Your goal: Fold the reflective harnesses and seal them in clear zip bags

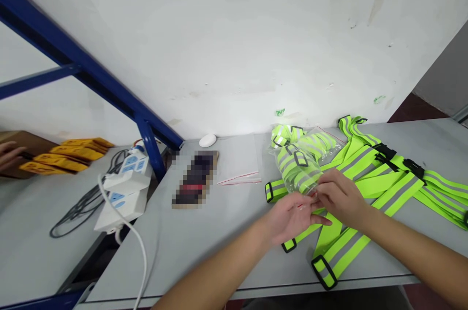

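Observation:
My left hand (292,220) and my right hand (340,198) meet at the open end of a clear plastic bag (298,168) stuffed with a folded neon-yellow reflective strap. Both hands pinch the bag's red-lined edge, fingers closed on it. The bag rests on the grey table (204,251), on top of loose neon-yellow reflective straps (365,178) with grey bands and black buckles. Another filled bag (318,142) lies just behind.
A stack of flat empty bags (237,161) lies left of the straps, beside a blurred dark object (193,178) and a white oval thing (207,140). White power strips (124,188) with cables sit at left near a blue frame (109,90). Another person's hand (9,156) by yellow items (66,154).

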`<state>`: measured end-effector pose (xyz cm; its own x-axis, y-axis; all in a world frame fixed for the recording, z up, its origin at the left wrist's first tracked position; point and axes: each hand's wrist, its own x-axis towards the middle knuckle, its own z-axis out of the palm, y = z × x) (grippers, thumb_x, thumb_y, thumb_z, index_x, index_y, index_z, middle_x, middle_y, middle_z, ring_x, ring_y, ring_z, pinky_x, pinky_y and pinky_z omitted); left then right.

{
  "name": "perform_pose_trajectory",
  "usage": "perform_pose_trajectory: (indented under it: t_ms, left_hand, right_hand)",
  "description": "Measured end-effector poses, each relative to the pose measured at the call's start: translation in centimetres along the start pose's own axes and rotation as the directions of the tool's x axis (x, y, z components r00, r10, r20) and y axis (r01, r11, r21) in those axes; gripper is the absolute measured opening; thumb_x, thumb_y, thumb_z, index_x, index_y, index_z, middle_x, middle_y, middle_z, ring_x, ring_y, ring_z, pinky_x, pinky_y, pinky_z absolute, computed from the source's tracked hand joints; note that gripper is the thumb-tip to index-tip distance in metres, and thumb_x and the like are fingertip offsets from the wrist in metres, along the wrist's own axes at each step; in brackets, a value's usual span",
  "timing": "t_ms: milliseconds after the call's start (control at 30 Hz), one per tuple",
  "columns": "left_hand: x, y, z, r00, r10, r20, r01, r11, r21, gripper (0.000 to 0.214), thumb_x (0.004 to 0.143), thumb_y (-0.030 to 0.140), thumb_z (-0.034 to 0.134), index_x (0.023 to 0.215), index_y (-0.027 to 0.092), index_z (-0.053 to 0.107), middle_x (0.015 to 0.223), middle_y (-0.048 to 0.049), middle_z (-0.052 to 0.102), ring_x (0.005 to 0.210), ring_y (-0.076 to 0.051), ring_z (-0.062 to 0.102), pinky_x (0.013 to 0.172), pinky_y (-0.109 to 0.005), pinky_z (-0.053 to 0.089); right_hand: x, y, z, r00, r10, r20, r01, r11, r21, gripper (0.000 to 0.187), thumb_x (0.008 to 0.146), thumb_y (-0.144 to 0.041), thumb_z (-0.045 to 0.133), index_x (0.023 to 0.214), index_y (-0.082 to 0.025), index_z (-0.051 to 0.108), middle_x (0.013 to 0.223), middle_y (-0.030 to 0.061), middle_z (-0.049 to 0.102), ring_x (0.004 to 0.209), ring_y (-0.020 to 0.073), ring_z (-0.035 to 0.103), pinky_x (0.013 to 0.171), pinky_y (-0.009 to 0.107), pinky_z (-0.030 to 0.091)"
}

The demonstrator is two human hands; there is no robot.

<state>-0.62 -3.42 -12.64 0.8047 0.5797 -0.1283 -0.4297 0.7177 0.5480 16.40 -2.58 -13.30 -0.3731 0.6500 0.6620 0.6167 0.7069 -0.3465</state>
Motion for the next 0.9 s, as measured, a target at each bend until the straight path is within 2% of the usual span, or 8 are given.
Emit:
perform_pose_trajectory:
  t_ms: [267, 400, 433, 500, 600, 667, 733, 900]
  left_hand:
    - [-0.7, 1.6, 0.6, 0.978, -0.195, 0.076, 0.179, 0.967, 0.18, 0.037, 0.084, 0.045, 0.055, 0.108, 0.019, 0.067, 0.115, -0.0102, 0.064, 0.115, -0.025, 0.058, 0.087, -0.034, 0.045]
    - [-3.0, 5.2, 1.9, 0.786, -0.569, 0.239, 0.358, 0.736, 0.575, 0.058, 0.071, 0.061, 0.067, 0.103, 0.014, 0.071, 0.113, -0.0149, 0.066, 0.096, -0.032, 0.068, 0.071, -0.039, 0.052]
    - [-3.5, 6.0, 2.0, 0.821, -0.529, 0.215, 0.275, 0.697, 0.663, 0.056, 0.07, 0.062, 0.068, 0.097, 0.013, 0.073, 0.105, -0.0159, 0.069, 0.082, -0.031, 0.07, 0.06, -0.038, 0.053]
    - [-3.9, 6.8, 1.7, 0.994, -0.073, 0.083, -0.026, 0.577, 0.817, 0.048, 0.075, 0.06, 0.065, 0.092, 0.015, 0.072, 0.098, -0.015, 0.071, 0.078, -0.027, 0.07, 0.064, -0.037, 0.054]
    - [-3.2, 6.6, 0.5, 0.915, 0.392, 0.092, -0.149, 0.117, 0.982, 0.054, 0.073, 0.049, 0.073, 0.119, 0.022, 0.063, 0.132, -0.0145, 0.058, 0.123, -0.031, 0.052, 0.102, -0.046, 0.042]
    - [-2.2, 5.8, -0.4, 0.915, 0.36, 0.183, -0.089, -0.261, 0.961, 0.075, 0.071, 0.052, 0.075, 0.137, 0.028, 0.049, 0.15, -0.0107, 0.041, 0.141, -0.034, 0.028, 0.115, -0.055, 0.019]
    - [-1.2, 5.0, -1.1, 0.954, 0.228, 0.195, -0.059, -0.493, 0.868, 0.08, 0.076, 0.061, 0.066, 0.144, 0.03, 0.039, 0.156, -0.0085, 0.031, 0.145, -0.035, 0.017, 0.116, -0.06, 0.008]
    - [0.0, 3.2, -1.6, 0.955, 0.256, 0.151, 0.048, -0.636, 0.77, 0.054, 0.094, 0.055, 0.04, 0.141, 0.028, 0.043, 0.155, -0.0062, 0.033, 0.144, -0.031, 0.023, 0.114, -0.059, 0.014]
  right_hand:
    - [1.3, 0.8, -0.6, 0.982, -0.168, 0.082, 0.183, 0.952, -0.246, 0.022, 0.082, -0.002, 0.046, 0.071, -0.021, 0.051, 0.058, -0.0023, 0.054, 0.052, 0.0133, 0.045, 0.057, 0.027, 0.035]
    - [1.3, 1.5, -1.0, 0.947, -0.291, 0.132, 0.319, 0.893, -0.317, 0.028, 0.088, -0.002, 0.044, 0.067, -0.021, 0.047, 0.058, -0.0027, 0.049, 0.054, 0.0127, 0.039, 0.06, 0.028, 0.032]
    - [1.3, 1.7, -1.1, 0.93, -0.333, 0.154, 0.366, 0.873, -0.324, 0.03, 0.089, -0.001, 0.043, 0.067, -0.021, 0.047, 0.058, -0.0029, 0.048, 0.054, 0.0127, 0.039, 0.061, 0.029, 0.031]
    - [1.2, 2.1, -1.0, 0.895, -0.403, 0.194, 0.446, 0.836, -0.32, 0.031, 0.09, -0.001, 0.042, 0.066, -0.021, 0.046, 0.058, -0.0033, 0.046, 0.055, 0.0128, 0.038, 0.063, 0.029, 0.031]
    - [1.0, 2.6, -0.5, 0.865, -0.437, 0.246, 0.496, 0.82, -0.288, 0.027, 0.091, -0.004, 0.046, 0.07, -0.021, 0.049, 0.062, -0.0032, 0.05, 0.059, 0.0132, 0.041, 0.066, 0.03, 0.032]
    - [0.9, 2.9, -0.3, 0.864, -0.408, 0.294, 0.48, 0.845, -0.238, 0.022, 0.091, -0.01, 0.049, 0.073, -0.021, 0.051, 0.064, -0.0022, 0.054, 0.062, 0.0139, 0.045, 0.068, 0.031, 0.033]
    - [0.9, 3.1, -0.5, 0.865, -0.334, 0.375, 0.414, 0.897, -0.156, 0.017, 0.09, -0.017, 0.055, 0.073, -0.02, 0.052, 0.068, -0.001, 0.058, 0.065, 0.0144, 0.049, 0.069, 0.031, 0.034]
    - [1.3, 3.3, -2.3, 0.816, -0.091, 0.571, 0.176, 0.98, -0.095, 0.016, 0.082, -0.019, 0.063, 0.073, -0.02, 0.05, 0.076, -0.0006, 0.06, 0.069, 0.0153, 0.055, 0.07, 0.031, 0.037]
